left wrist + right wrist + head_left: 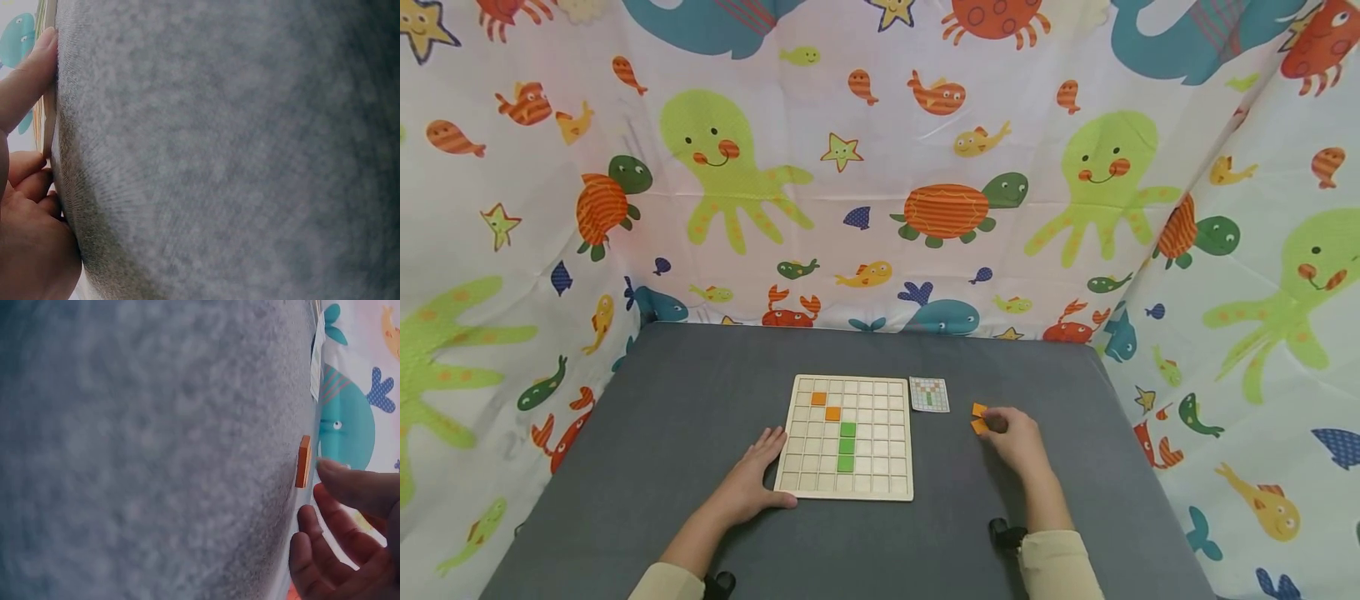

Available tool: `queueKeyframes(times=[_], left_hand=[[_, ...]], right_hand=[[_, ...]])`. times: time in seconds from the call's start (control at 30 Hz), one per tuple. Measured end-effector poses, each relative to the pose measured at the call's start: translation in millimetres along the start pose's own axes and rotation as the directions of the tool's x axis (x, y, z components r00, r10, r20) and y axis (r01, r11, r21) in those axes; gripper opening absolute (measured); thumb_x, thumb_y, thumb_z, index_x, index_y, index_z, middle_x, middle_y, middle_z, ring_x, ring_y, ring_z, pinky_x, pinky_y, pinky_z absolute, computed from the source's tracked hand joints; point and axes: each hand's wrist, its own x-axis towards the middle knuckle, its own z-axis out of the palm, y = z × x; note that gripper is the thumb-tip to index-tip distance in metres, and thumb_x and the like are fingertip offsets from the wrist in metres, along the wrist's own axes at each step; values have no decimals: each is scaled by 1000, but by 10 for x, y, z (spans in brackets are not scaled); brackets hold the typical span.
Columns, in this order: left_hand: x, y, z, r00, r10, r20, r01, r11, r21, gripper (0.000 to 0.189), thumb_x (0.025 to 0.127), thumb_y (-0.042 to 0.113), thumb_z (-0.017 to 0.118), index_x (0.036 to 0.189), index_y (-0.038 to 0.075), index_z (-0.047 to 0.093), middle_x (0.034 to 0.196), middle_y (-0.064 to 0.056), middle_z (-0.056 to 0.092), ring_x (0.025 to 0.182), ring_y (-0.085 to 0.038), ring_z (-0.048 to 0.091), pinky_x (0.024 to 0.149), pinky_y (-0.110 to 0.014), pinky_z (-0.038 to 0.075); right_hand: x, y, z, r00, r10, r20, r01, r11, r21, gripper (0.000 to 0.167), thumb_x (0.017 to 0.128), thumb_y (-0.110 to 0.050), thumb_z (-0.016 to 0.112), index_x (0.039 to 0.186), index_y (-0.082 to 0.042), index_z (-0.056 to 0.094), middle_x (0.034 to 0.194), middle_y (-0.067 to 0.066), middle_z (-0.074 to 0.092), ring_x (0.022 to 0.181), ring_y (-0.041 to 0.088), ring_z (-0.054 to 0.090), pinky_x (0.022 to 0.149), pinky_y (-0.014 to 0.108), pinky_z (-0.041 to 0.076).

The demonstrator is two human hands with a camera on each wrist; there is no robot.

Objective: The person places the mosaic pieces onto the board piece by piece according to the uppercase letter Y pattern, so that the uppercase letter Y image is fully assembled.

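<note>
A square wooden grid board (880,492) lies on the table, with two orange tiles (832,413) set diagonally and a column of three green tiles (847,445) in its cells. My left hand (748,481) is spread at the board's lower left corner, fingers along the left edge and thumb at the near edge. To the right of the board, my right hand (1017,437) reaches down at two loose orange tiles (979,409). In the right wrist view its thumb and fingers are parted, close by an orange tile (303,462), and nothing shows between them.
A small card (929,395) printed with a coloured grid lies just right of the board's upper corner. The dark grey table (715,358) is bounded at the back and sides by a hanging cloth (850,275) printed with sea animals.
</note>
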Motion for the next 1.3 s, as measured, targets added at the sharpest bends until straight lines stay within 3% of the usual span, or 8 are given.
queueKeyframes(times=[0.3, 0.8, 1.3], left_hand=[[12, -14, 8, 1000, 3, -1, -3, 1000, 0, 120, 66, 40, 93, 159, 5, 28, 168, -13, 22, 157, -36, 10, 125, -59, 12], [11, -12, 9, 1000, -13, 11, 13, 1000, 5, 120, 65, 42, 93, 160, 6, 27, 168, -12, 21, 157, -36, 10, 126, -57, 13], [6, 17, 1, 1000, -23, 13, 23, 1000, -2, 120, 65, 41, 94, 160, 6, 28, 168, -12, 21, 157, -36, 9, 126, -58, 12]], right_hand=[[63, 36, 12, 997, 39, 68, -35, 998, -53, 33, 83, -6, 81, 116, -6, 75, 115, 18, 71, 102, 32, 66, 90, 54, 54], [113, 46, 22, 994, -35, 106, 44, 996, -81, 25, 83, -9, 82, 108, -8, 77, 104, 11, 71, 87, 22, 67, 78, 43, 57], [110, -88, 21, 988, -69, 139, 84, 991, -105, 26, 87, -10, 79, 112, -6, 74, 110, 11, 70, 90, 21, 67, 85, 44, 58]])
